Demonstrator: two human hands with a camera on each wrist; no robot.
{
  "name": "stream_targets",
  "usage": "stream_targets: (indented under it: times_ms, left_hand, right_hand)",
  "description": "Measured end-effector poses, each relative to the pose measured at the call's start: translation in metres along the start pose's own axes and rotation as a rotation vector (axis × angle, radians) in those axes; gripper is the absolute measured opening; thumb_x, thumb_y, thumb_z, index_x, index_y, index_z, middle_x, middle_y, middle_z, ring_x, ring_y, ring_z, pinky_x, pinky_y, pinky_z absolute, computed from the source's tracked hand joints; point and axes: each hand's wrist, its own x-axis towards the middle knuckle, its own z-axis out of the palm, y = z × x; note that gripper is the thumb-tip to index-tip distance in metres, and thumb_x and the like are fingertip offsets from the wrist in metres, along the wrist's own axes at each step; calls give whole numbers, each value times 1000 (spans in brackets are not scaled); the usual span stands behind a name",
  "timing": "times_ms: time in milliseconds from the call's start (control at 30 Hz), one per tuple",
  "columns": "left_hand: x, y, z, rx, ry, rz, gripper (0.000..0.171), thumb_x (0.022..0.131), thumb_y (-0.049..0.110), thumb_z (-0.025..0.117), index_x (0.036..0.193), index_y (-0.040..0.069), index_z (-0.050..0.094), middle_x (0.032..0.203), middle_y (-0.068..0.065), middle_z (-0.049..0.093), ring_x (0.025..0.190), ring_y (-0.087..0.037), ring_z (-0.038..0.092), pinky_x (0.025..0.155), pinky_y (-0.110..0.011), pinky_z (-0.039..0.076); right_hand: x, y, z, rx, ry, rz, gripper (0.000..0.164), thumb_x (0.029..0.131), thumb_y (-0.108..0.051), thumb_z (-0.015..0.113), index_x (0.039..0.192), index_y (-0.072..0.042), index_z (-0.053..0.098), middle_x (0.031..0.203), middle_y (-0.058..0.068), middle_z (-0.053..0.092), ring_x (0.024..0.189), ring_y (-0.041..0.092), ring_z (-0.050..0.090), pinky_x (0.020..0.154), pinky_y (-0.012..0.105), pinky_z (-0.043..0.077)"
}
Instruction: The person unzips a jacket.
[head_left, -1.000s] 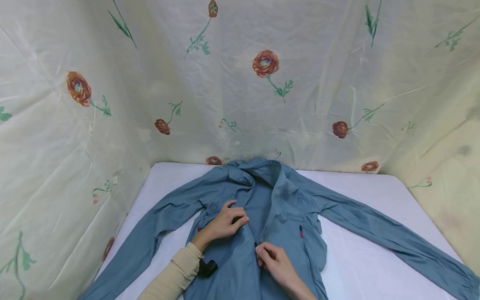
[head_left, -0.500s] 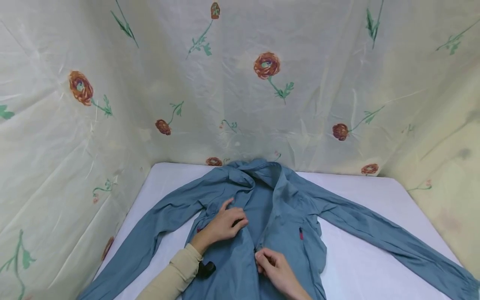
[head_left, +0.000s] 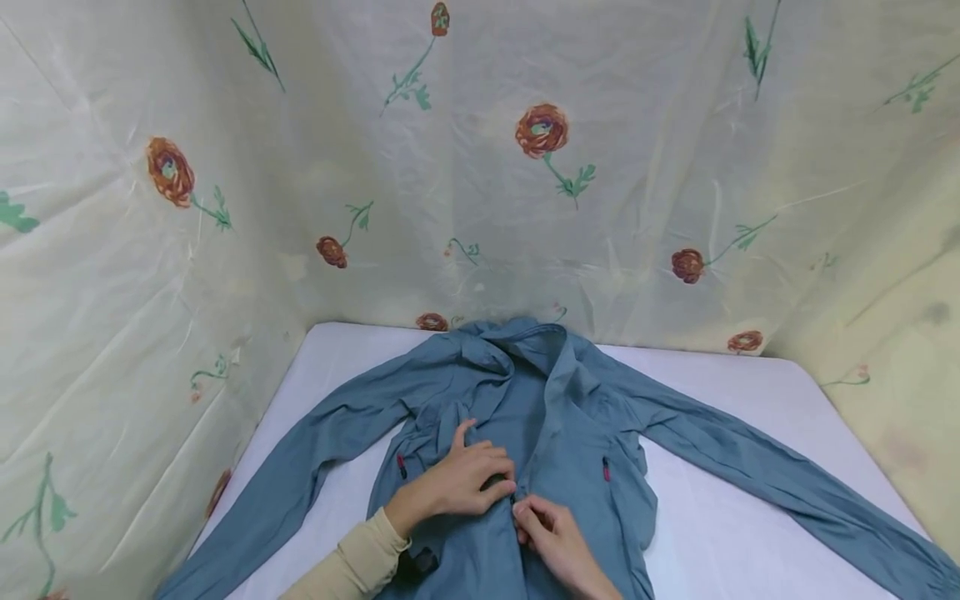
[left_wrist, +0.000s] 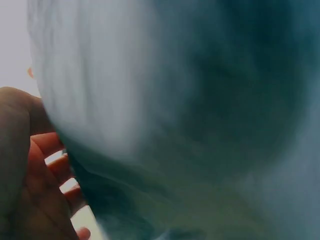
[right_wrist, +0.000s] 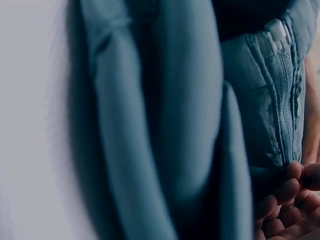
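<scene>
Nearest the camera, the right hand pinches the zipper edge of the blue jacket with curled fingers, right at the front opening; the right wrist view shows the zipper tape running up from those fingertips. Just beside it, touching or almost touching, the left hand grips the other front panel, its fingers bent into the cloth (the left wrist view is filled with blurred blue fabric, so how tightly it holds is hard to judge). A beige sleeve covers the left forearm, with a small black object at the wrist.

Beyond the hands, the jacket lies face up on the white surface, both sleeves spread wide to left and right, collar at the far edge. Small red tabs mark the chest on both sides. Behind it hangs a pale floral curtain.
</scene>
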Motion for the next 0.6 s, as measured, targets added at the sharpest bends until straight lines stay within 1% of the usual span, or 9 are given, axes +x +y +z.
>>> stream_targets:
  times_ms: [67, 167, 267, 367, 467, 600]
  left_hand:
    - [-1, -3, 2, -30, 4, 0, 17, 96, 33, 53, 80, 29, 58, 80, 14, 55, 81, -5, 50, 108, -57, 17]
    - [-2, -7, 5, -60, 28, -8, 18, 95, 35, 54, 79, 27, 60, 78, 12, 55, 79, -5, 48, 104, -53, 21]
    - [-2, -10, 7, -84, 44, -21, 19, 95, 35, 55, 79, 27, 62, 78, 11, 56, 79, -5, 47, 101, -53, 23]
    - [-2, -11, 7, -99, 43, -33, 19, 95, 34, 55, 79, 26, 63, 79, 11, 56, 81, -6, 47, 100, -52, 23]
    - [-1, -12, 7, -100, 46, -37, 19, 95, 34, 55, 80, 26, 63, 78, 10, 55, 81, -6, 47, 100, -52, 22]
    - [2, -16, 6, -81, 73, -25, 20, 96, 34, 54, 79, 26, 62, 77, 9, 55, 80, -8, 46, 98, -53, 22]
  right_hand:
    - [0, 0, 1, -5, 2, -2, 33, 101, -28, 46, 94, 2, 58, 72, 3, 53, 56, 6, 42, 57, 26, 42]
    - [-2, -3, 1, -11, 6, -5, 33, 100, -30, 47, 93, 1, 58, 72, 3, 53, 56, 6, 42, 57, 27, 42]
    - [-3, -5, 2, -6, 6, 2, 34, 99, -32, 47, 92, -1, 58, 72, 2, 53, 56, 6, 42, 57, 27, 42]
    - [-4, -6, 1, -4, 1, 9, 33, 99, -32, 47, 92, -1, 57, 72, 3, 52, 56, 6, 42, 57, 27, 42]
    - [-6, -6, 1, -3, 5, 12, 34, 99, -31, 47, 92, 1, 57, 72, 3, 52, 56, 6, 42, 57, 27, 42]
    - [-6, -7, 0, 0, 28, 12, 35, 99, -32, 47, 94, 1, 58, 72, 3, 52, 56, 7, 43, 57, 27, 42]
